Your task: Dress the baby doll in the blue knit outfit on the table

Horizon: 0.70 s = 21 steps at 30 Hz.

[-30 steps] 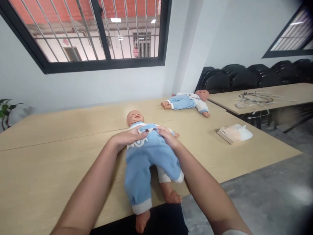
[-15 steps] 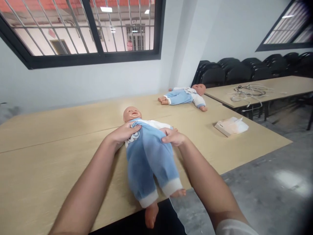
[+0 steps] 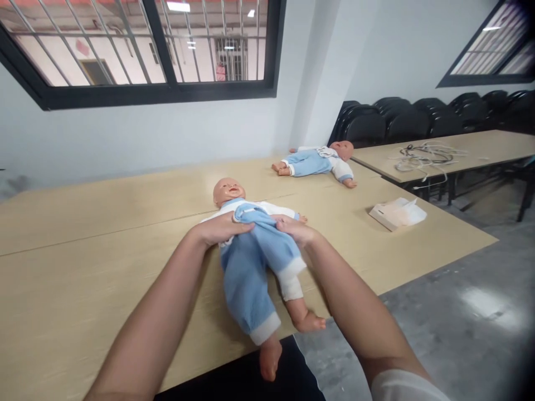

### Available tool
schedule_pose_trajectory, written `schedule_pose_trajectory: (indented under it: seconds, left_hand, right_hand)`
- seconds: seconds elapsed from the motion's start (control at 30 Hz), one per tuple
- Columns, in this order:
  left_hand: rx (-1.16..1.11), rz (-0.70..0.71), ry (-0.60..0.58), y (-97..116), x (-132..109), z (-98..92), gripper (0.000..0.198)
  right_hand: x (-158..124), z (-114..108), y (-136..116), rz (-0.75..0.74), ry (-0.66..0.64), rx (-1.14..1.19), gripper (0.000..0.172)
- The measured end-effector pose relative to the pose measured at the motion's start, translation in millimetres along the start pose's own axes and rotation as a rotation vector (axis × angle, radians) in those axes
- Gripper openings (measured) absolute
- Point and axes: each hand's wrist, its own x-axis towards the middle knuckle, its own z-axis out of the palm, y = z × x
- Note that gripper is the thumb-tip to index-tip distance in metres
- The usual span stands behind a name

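A baby doll lies face up on the table, its head away from me and its feet over the near edge. It wears a white top and blue pants with white cuffs. At the left of the waist, my left hand is closed on the pants, thumb on top. On the other side my right hand pinches the bunched waist cloth. Both feet are bare, and one pant leg is drawn up, showing a white layer beneath.
A second doll in similar clothes lies on the far part of the table. An opened tissue pack sits near the right edge. Tangled cables lie on another table, with stacked black chairs behind.
My hands have pulled the pants' waist up and bunched it. The right-side pant leg has risen, uncovering the white layer and the doll's lower leg.
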Motion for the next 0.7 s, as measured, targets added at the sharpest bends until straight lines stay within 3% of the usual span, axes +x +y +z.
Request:
schedule_pose_trajectory:
  seconds: [0.07,0.13,0.27,0.33,0.43,0.5,0.6,0.7]
  left_hand:
    - [-0.186,0.020,0.081,-6.7,0.2,-4.4,0.048]
    - [-0.307,-0.008,0.141,-10.7,1.4,-3.1,0.051]
    - [-0.402,-0.043,0.222,-12.5,6.8,7.9,0.056]
    - [-0.336,-0.012,0.145,-10.8,10.0,12.5,0.064]
    - [-0.057,0.062,-0.093,-5.8,13.3,16.3,0.072]
    - [0.111,0.075,-0.191,-2.4,13.6,17.3,0.071]
    - [0.193,0.036,-0.193,-0.2,11.5,16.2,0.060]
    - [0.099,0.103,-0.067,-3.5,9.5,13.2,0.055]
  right_hand:
    - [-3.2,-1.1,-1.2,0.054,-0.061,0.014,0.074]
    - [-3.1,-1.3,-0.7,0.099,-0.064,-0.009,0.068]
    - [4.8,-0.1,3.3,0.050,0.073,-0.022,0.048]
    - [9.2,0.5,5.4,-0.045,0.171,0.039,0.046]
    - [12.9,0.3,7.3,-0.158,0.314,0.133,0.041]
    - [12.7,-0.1,7.4,-0.189,0.361,0.165,0.037]
    - [9.0,0.4,6.5,-0.178,0.310,0.186,0.039]
    - [3.9,2.5,5.6,-0.078,0.168,0.169,0.052]
